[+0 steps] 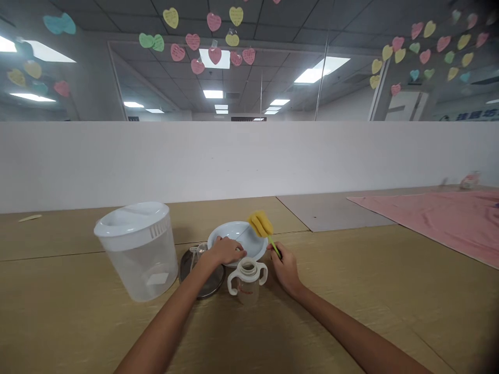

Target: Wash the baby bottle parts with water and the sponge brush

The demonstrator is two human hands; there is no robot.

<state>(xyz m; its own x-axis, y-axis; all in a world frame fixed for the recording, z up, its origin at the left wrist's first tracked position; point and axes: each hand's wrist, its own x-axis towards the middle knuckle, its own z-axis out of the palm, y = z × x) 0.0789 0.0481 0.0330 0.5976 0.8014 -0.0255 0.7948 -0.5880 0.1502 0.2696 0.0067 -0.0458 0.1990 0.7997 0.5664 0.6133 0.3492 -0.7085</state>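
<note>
My right hand [286,269] is closed around the green handle of a bottle brush [261,224], its yellow sponge head raised over the right side of a white bowl [255,246]. My left hand [227,251] reaches over the bowl's near left rim, fingers slightly curled and thumb apart; nothing shows in it. Just in front of the bowl, between my forearms, a clear baby bottle [248,286] with two white handles stands upright without a lid. Partly under my left forearm lies a dark round tray [210,284] with small clear and white parts [200,250] on it.
A tall translucent bucket [144,265] with a white lid stands left of the tray. A pink cloth [436,218] covers the table's far right, with a small clear jar [470,179] behind it. A white partition [234,161] runs along the back edge.
</note>
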